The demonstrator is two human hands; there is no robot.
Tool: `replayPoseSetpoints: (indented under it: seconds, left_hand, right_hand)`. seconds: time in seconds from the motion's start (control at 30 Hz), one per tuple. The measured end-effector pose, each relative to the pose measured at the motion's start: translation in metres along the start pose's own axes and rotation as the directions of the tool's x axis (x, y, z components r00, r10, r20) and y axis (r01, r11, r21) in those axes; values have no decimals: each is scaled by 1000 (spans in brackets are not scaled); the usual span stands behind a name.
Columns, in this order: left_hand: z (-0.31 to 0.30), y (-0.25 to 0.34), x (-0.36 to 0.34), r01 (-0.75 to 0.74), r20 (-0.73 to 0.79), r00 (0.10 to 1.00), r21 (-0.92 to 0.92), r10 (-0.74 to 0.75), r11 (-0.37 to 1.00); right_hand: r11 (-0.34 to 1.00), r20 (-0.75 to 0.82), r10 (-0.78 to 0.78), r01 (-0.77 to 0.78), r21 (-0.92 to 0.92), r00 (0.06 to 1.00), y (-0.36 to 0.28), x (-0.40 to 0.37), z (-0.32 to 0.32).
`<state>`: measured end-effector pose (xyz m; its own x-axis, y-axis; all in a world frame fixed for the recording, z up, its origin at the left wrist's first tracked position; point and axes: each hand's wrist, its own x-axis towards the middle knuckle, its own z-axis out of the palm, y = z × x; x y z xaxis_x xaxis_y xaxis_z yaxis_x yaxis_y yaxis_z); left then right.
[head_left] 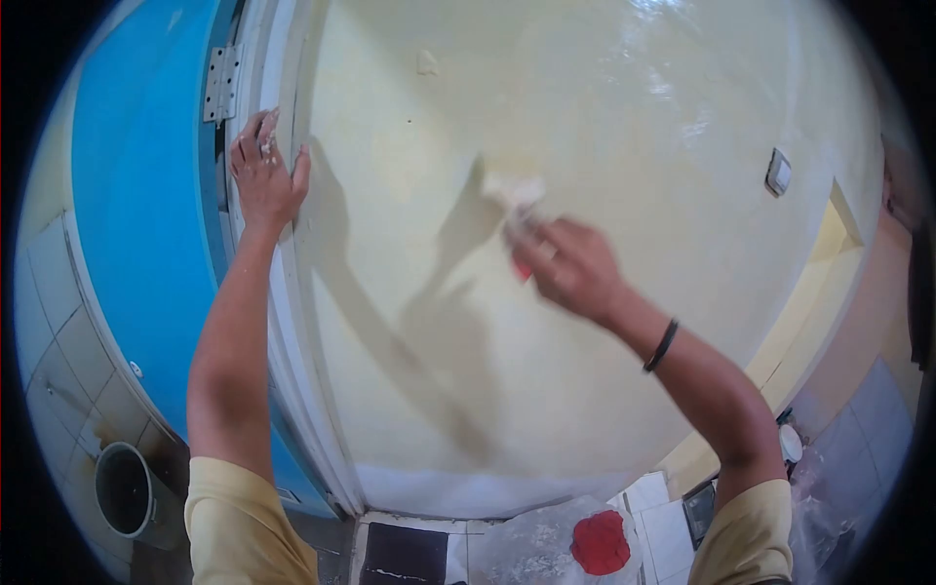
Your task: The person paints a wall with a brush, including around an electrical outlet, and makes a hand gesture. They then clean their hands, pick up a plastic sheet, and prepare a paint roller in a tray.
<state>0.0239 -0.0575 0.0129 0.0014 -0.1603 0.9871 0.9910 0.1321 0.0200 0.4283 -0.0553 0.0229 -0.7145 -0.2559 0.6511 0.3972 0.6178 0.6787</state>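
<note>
My left hand (265, 180) lies against the white door frame (278, 292), fingers stretched upward and the thumb apart, with white flecks on the fingers. In my right hand (570, 268) is a putty knife (512, 185), blurred by motion, its whitish head up at the wall. Something red shows beneath the fingers, at the handle end. The pale yellow wall (585, 390) in front has a small raised patch (427, 63) high up. Shadows of both arms fall across it.
A blue door (141, 195) with a metal hinge (221, 84) stands left, a dark bucket (141, 497) below it. A switch (777, 173) is on the wall at right. On the floor lie a plastic sheet (517, 546), a red lump (600, 542) and a dark mat (405, 554).
</note>
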Motion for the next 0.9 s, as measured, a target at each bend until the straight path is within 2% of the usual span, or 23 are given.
replayPoseSetpoints:
  seconds: [0.03,0.07,0.13,0.2,0.23,0.27,0.33,0.37,0.4,0.43,0.47,0.5,0.53,0.57,0.6,0.63,0.7,0.73,0.8,0.83,0.9]
  left_hand:
    - [-1,-1,-2,7,11,1000,-59,-6,998]
    - [-4,-1,-3,12,23,1000,-117,-10,993]
    - [-19,5,-18,107,126,989,-199,-83,974]
    - [-48,18,-40,205,230,961,-214,-155,955]
    - [-67,25,-54,251,273,942,-189,-195,949]
    - [-85,29,-75,307,331,917,-228,-223,924]
    - [-130,39,-121,396,464,851,-261,-245,880]
    - [-160,54,-140,583,579,752,-361,-315,728]
    - [-183,60,-172,609,620,714,-320,-326,725]
    - [-203,58,-215,639,713,637,-274,-295,718]
    - [-231,67,-237,695,873,371,-35,-317,718]
    - [-249,70,-270,679,936,215,62,-279,731]
    - [-270,81,-293,719,949,172,62,-264,692]
    - [-287,86,-326,712,966,171,16,-194,702]
    - [-296,89,-349,705,978,168,-31,-124,708]
    - [-302,97,-349,767,982,126,-7,-140,641]
    - [-320,122,-338,875,987,32,48,-158,481]
    - [-322,126,-335,868,992,19,46,-124,495]
    - [-323,130,-329,844,999,-14,38,-48,535]
    - [-320,128,-329,819,1000,11,-5,-6,573]
    - [-316,127,-332,770,996,59,-92,73,631]
  right_hand:
    - [988,51,29,-36,148,998,-17,-1,-1]
    - [936,43,141,-147,319,989,-24,6,1]
    - [710,89,352,-327,623,932,-31,19,-1]
    - [648,148,440,-427,630,886,7,41,-2]
    - [658,124,490,-459,596,863,33,55,-6]
    - [615,100,538,-470,633,837,64,68,-13]
    - [640,-40,604,-455,619,796,132,96,-38]
    - [695,-174,597,-396,600,783,170,106,-50]
    - [710,-280,613,-359,606,739,180,118,-77]
    - [725,-380,625,-326,608,682,188,128,-101]
    - [795,-454,543,-258,550,706,228,122,-101]
    - [856,-523,453,-188,482,722,261,117,-98]
    - [857,-491,488,-502,114,722,207,112,-124]
    - [801,-434,416,-548,-241,799,199,100,-123]
    - [860,-407,379,-479,-177,831,192,86,-108]
    - [856,-355,323,-431,-285,877,182,66,-85]
    - [918,-232,155,-227,-326,960,125,37,-52]
    - [953,-160,142,-178,-246,977,94,20,-35]
    - [987,-155,157,-160,-10,975,34,1,-21]
    - [982,-130,168,-156,102,977,17,-2,-21]
    - [883,-72,350,-303,358,934,0,5,-32]
